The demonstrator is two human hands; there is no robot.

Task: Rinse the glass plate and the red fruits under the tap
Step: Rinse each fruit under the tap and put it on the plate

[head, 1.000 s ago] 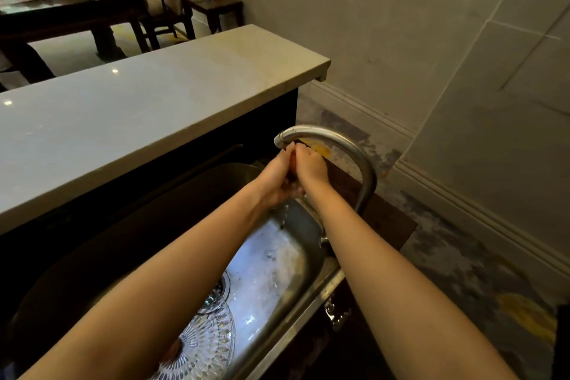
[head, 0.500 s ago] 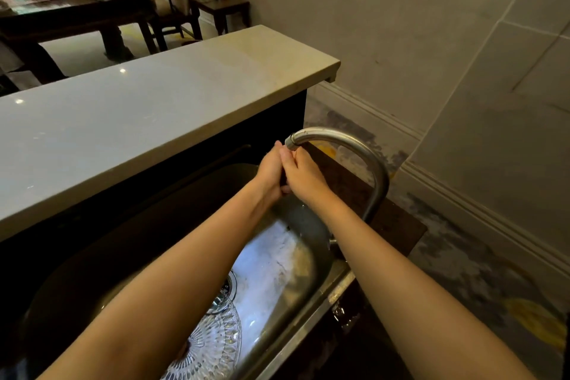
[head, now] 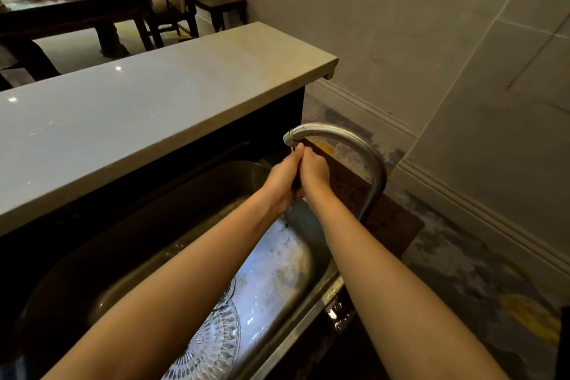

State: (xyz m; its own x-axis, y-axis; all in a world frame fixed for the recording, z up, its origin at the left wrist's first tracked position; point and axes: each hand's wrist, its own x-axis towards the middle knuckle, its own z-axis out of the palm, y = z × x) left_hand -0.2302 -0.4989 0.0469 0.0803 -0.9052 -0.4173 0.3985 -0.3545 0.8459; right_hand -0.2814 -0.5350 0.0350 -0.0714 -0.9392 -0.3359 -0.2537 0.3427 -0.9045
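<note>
Hands pressed together under tap spout (head: 291, 136): left hand (head: 282, 177) and right hand (head: 314, 171) cupped closed, contents hidden, cannot tell if a red fruit is inside. Glass plate (head: 216, 345) lies in sink (head: 129, 259). Risk: wet fruit slipping out, striking plate

Both forearms are bare to the frame's edge: no sleeves, watch, rings or gloves visible

Cut-glass plate (head: 212, 345) flat on sink (head: 296, 274) floor, under my left forearm; red fruits hidden from me.
</note>
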